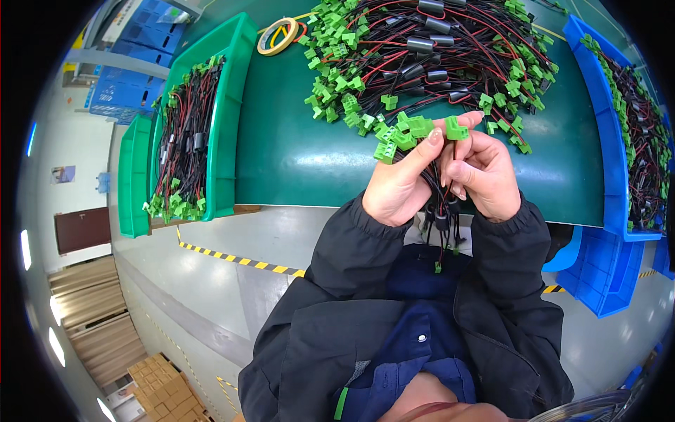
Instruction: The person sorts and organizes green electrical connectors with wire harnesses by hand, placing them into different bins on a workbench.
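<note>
The left hand [397, 186] grips a bundle of black and red wire harnesses [441, 211] above the near edge of the green counter [295, 155]. Its fingers are closed around the wires just below a cluster of green terminal connectors [402, 135], which fans out above the fist. The harness tails hang down between both wrists, toward the dark jacket [394, 337].

The right hand [485, 176] stands just beside the left, touching the same bundle. Its thumb and forefinger pinch a single green connector [456, 129] at the top; the remaining fingers curl against the wires.

Procedure for the step in hand, as judged from this position:
1. Keep the left-hand grip firm, so that the collected connector ends stay level.
2. Bring the pinched connector alongside the cluster before releasing it; a loose end may slip down into the hanging tails.
3. Hold wires parallel. Crossed leads are likely to tangle.

Surroundings: a large pile of loose harnesses [436, 56] lies on the counter beyond the hands. A roll of yellow tape [278, 35] lies at its left. A green bin [228, 119] of harnesses stands at the left, and a blue bin [608, 133] of harnesses at the right.
</note>
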Demonstrator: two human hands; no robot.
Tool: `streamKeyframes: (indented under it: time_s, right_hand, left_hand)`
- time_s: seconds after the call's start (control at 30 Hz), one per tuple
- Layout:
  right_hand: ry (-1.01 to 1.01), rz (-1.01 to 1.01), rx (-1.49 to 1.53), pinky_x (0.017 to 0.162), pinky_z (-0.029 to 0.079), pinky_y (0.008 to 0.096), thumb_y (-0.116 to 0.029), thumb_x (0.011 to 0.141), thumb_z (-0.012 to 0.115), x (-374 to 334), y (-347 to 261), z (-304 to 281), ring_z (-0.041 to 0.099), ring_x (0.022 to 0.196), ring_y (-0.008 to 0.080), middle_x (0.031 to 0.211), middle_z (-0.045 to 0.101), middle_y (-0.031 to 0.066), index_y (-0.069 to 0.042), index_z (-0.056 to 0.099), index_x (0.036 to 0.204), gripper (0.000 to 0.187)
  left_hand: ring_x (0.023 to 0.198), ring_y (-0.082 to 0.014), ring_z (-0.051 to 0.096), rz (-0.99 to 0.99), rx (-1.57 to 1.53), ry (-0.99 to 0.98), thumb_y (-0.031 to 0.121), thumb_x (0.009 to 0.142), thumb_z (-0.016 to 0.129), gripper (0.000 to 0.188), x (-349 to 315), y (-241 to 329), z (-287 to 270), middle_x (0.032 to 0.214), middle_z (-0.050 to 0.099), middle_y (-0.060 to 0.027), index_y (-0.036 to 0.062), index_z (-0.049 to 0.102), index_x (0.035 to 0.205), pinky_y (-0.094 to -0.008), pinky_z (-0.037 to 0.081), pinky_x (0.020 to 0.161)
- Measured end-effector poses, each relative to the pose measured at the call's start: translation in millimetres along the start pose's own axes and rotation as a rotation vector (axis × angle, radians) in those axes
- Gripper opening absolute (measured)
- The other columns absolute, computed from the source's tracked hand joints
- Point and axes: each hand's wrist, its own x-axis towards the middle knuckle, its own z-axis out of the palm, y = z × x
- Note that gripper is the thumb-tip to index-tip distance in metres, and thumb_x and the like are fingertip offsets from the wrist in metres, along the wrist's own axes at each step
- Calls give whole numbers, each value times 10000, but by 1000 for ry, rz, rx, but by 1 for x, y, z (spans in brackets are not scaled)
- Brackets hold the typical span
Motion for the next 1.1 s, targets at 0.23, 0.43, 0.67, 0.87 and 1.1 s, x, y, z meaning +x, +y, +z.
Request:
streamKeyframes:
  time_s: [0.23, 0.43, 0.67, 0.87, 1.1]
  right_hand:
    - [155, -11, -217, 558, 392, 177, -18, 736, 609, 8, 2, 9, 485, 596, 48, 693, 528, 15, -23, 473, 686, 145]
    - [177, -55, -287, 569, 372, 168, 7, 744, 591, 13, 12, 9, 479, 622, 45, 655, 479, -19, 40, 544, 859, 128]
    - [139, -172, -483, 595, 381, 186, -62, 814, 522, 12, 15, 0, 487, 656, 70, 727, 537, 28, 40, 561, 781, 115]
    - [40, 83, -39, 592, 389, 187, -84, 830, 510, 8, 15, -4, 487, 631, 67, 690, 537, 10, 26, 561, 808, 123]
    - [244, -154, -475, 541, 403, 202, -83, 818, 535, 2, 14, 8, 525, 620, 72, 718, 582, 29, 18, 579, 822, 110]
  left_hand:
    - [1138, -248, 390, 108, -107, 124, 274, 856, 465, 344, 6, -10, -10, 1236, 398, -177, 22, 514, 1085, -387, 341, 928]
    - [1138, -259, 393, 104, -40, 117, 319, 877, 403, 422, 12, -12, -14, 1245, 390, -169, -7, 458, 1140, -380, 345, 925]
    - [986, -204, 474, 58, -102, 176, 430, 873, 348, 547, 8, -15, -21, 1239, 401, -153, -12, 402, 1191, -359, 396, 839]
    - [675, -149, 522, 50, -61, 166, 347, 850, 463, 427, 3, -8, -19, 1143, 486, -157, -12, 490, 1079, -291, 457, 561]
    - [814, -173, 529, 111, -114, 273, 304, 854, 473, 362, 5, -16, -17, 1118, 498, -152, -5, 517, 1036, -297, 470, 586]
